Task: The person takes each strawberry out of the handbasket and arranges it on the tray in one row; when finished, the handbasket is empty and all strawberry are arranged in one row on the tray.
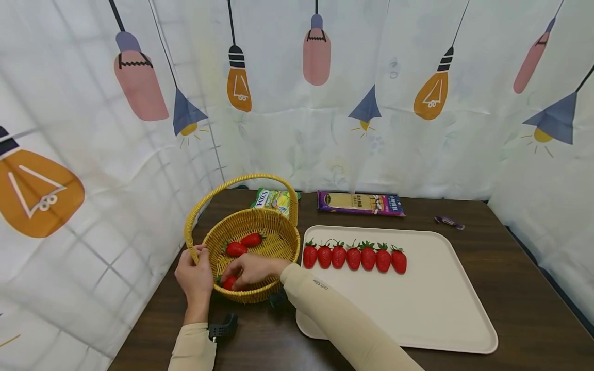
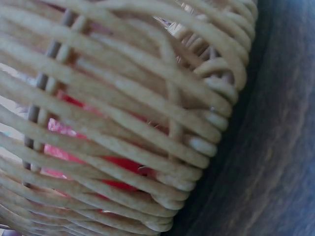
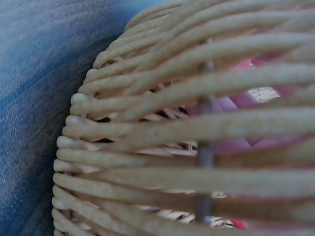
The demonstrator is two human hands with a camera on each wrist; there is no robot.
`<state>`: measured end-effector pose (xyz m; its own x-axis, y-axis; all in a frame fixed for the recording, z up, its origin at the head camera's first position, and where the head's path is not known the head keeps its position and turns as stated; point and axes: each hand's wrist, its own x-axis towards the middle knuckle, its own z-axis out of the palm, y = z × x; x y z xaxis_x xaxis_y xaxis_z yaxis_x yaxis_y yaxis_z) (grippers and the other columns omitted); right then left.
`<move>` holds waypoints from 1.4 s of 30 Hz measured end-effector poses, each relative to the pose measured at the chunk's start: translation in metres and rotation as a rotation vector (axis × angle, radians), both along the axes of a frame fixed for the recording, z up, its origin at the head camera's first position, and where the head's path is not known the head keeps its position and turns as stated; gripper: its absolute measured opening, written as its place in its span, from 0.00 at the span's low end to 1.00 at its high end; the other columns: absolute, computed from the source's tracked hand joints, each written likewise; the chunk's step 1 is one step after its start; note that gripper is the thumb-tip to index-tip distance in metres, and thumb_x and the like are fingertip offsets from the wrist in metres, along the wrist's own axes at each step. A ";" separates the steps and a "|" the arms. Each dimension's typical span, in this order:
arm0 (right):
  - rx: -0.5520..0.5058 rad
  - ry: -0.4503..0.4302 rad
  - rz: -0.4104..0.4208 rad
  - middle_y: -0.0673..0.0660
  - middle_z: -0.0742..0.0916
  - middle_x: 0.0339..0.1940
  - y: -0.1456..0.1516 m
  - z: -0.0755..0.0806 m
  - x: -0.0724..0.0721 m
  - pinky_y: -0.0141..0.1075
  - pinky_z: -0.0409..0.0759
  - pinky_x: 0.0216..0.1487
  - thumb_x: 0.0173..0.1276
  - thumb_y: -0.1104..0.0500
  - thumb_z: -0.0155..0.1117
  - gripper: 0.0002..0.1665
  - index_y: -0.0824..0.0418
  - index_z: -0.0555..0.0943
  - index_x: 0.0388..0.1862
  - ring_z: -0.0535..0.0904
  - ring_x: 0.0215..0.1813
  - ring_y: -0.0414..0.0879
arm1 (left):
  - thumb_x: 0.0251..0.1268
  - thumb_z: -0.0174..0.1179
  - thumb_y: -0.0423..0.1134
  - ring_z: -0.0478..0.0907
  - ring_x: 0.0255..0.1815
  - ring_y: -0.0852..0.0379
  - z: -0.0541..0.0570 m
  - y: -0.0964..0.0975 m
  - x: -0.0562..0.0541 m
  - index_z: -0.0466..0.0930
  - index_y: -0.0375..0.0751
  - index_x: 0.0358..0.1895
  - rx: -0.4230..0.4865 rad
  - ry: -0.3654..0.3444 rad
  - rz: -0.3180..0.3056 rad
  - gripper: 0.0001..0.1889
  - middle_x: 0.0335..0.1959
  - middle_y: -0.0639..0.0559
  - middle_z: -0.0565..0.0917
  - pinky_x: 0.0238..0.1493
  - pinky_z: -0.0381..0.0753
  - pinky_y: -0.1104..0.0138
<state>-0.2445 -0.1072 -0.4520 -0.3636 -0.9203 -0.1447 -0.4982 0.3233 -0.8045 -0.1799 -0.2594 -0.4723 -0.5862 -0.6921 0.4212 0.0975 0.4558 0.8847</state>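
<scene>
A yellow wicker basket (image 1: pixel 290 232) with a tall arched handle stands on the left of the table. My left hand (image 1: pixel 196 275) grips the foot of its handle at the left side. Inside the basket, my right hand (image 1: pixel 252 269) pinches a strawberry (image 1: pixel 229 283) near the front wall. Two other strawberries (image 1: pixel 236 249) lie farther back on the basket's floor. Both wrist views are filled by the basket's weave (image 2: pixel 123 88), with red showing through its gaps. Right of the basket, several strawberries (image 1: pixel 353 258) stand in a row on a pale tray (image 1: pixel 394 314).
Behind the basket lies a green candy bag (image 1: pixel 274 200). A purple and yellow packet (image 1: pixel 361 203) sits along the table's back edge, and a small wrapped candy (image 1: pixel 449 222) lies to its right. A patterned curtain (image 1: pixel 287 139) encloses the dark wooden table (image 1: pixel 524 288).
</scene>
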 end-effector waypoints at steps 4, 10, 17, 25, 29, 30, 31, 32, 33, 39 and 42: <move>-0.005 0.038 -0.023 0.44 0.85 0.50 0.003 0.000 0.000 0.24 0.76 0.45 0.63 0.65 0.65 0.24 0.56 0.81 0.59 0.78 0.47 0.32 | 0.68 0.56 0.35 0.71 0.29 0.69 -0.001 0.000 -0.001 0.83 0.32 0.33 -0.001 0.000 -0.002 0.10 0.33 0.65 0.80 0.31 0.65 0.72; -0.029 0.110 -0.067 0.44 0.84 0.53 0.014 0.009 0.004 0.24 0.74 0.38 0.62 0.65 0.62 0.26 0.55 0.80 0.62 0.76 0.40 0.33 | 0.68 0.56 0.35 0.71 0.31 0.72 -0.004 0.000 -0.001 0.83 0.31 0.33 0.011 -0.006 -0.001 0.11 0.35 0.57 0.82 0.33 0.66 0.71; -0.109 0.028 -0.190 0.44 0.83 0.42 0.033 0.019 0.010 0.29 0.73 0.26 0.64 0.64 0.60 0.24 0.55 0.81 0.60 0.68 0.20 0.39 | 0.67 0.56 0.35 0.71 0.30 0.71 -0.002 -0.002 0.000 0.83 0.32 0.33 0.005 0.010 0.006 0.10 0.33 0.64 0.80 0.33 0.66 0.71; -0.218 -0.033 -0.444 0.46 0.83 0.39 0.054 0.032 0.014 0.30 0.71 0.25 0.63 0.62 0.60 0.19 0.53 0.84 0.53 0.70 0.21 0.39 | 0.68 0.56 0.36 0.72 0.29 0.70 0.000 -0.003 0.000 0.83 0.33 0.34 0.018 0.011 0.010 0.10 0.34 0.63 0.81 0.33 0.66 0.71; -0.285 -0.106 -0.556 0.49 0.82 0.46 0.065 0.034 0.014 0.31 0.79 0.33 0.63 0.61 0.62 0.18 0.55 0.84 0.52 0.78 0.31 0.40 | 0.68 0.55 0.36 0.72 0.31 0.71 0.001 -0.002 -0.001 0.83 0.30 0.34 0.020 0.020 -0.007 0.11 0.34 0.63 0.81 0.35 0.67 0.71; -0.302 -0.133 -0.573 0.50 0.82 0.47 0.069 0.034 0.014 0.33 0.80 0.34 0.63 0.61 0.62 0.17 0.55 0.84 0.52 0.79 0.33 0.41 | 0.68 0.55 0.36 0.72 0.32 0.71 0.001 -0.002 -0.001 0.82 0.29 0.33 0.022 0.022 -0.011 0.12 0.34 0.63 0.81 0.35 0.67 0.71; -0.320 -0.163 -0.584 0.51 0.81 0.47 0.072 0.033 0.014 0.34 0.81 0.36 0.63 0.61 0.63 0.17 0.56 0.83 0.52 0.80 0.35 0.42 | 0.68 0.55 0.36 0.72 0.31 0.71 0.001 -0.002 -0.001 0.82 0.29 0.33 0.024 0.024 -0.012 0.12 0.34 0.63 0.80 0.34 0.67 0.71; -0.335 -0.193 -0.590 0.52 0.81 0.47 0.076 0.033 0.014 0.35 0.82 0.37 0.64 0.61 0.63 0.17 0.57 0.83 0.53 0.81 0.36 0.43 | 0.68 0.55 0.35 0.72 0.32 0.71 0.001 -0.002 -0.001 0.82 0.29 0.33 0.027 0.025 -0.011 0.12 0.34 0.64 0.80 0.35 0.67 0.71; -0.346 -0.211 -0.597 0.52 0.81 0.48 0.081 0.032 0.015 0.36 0.82 0.38 0.65 0.61 0.63 0.18 0.58 0.82 0.54 0.81 0.37 0.44 | 0.68 0.56 0.35 0.72 0.32 0.71 0.001 -0.002 -0.001 0.82 0.29 0.33 0.029 0.024 -0.008 0.12 0.34 0.64 0.80 0.35 0.67 0.72; -0.410 -0.326 -0.624 0.57 0.82 0.51 0.114 0.031 0.017 0.39 0.83 0.38 0.66 0.62 0.61 0.19 0.60 0.80 0.57 0.84 0.39 0.46 | 0.68 0.56 0.36 0.72 0.32 0.71 0.000 -0.001 -0.002 0.83 0.30 0.34 0.029 0.015 -0.012 0.11 0.33 0.65 0.80 0.35 0.67 0.72; -0.424 -0.336 -0.649 0.58 0.82 0.51 0.132 0.030 0.017 0.44 0.82 0.38 0.67 0.62 0.60 0.20 0.60 0.79 0.58 0.84 0.39 0.47 | 0.68 0.56 0.36 0.72 0.32 0.72 0.000 0.000 -0.002 0.83 0.30 0.34 0.027 0.014 -0.016 0.11 0.33 0.66 0.79 0.35 0.67 0.72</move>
<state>-0.2270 0.0247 -0.4224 -0.8382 -0.5446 -0.0292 -0.0306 0.1005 -0.9945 -0.1818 -0.2595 -0.4728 -0.5916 -0.6939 0.4106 0.1170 0.4300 0.8952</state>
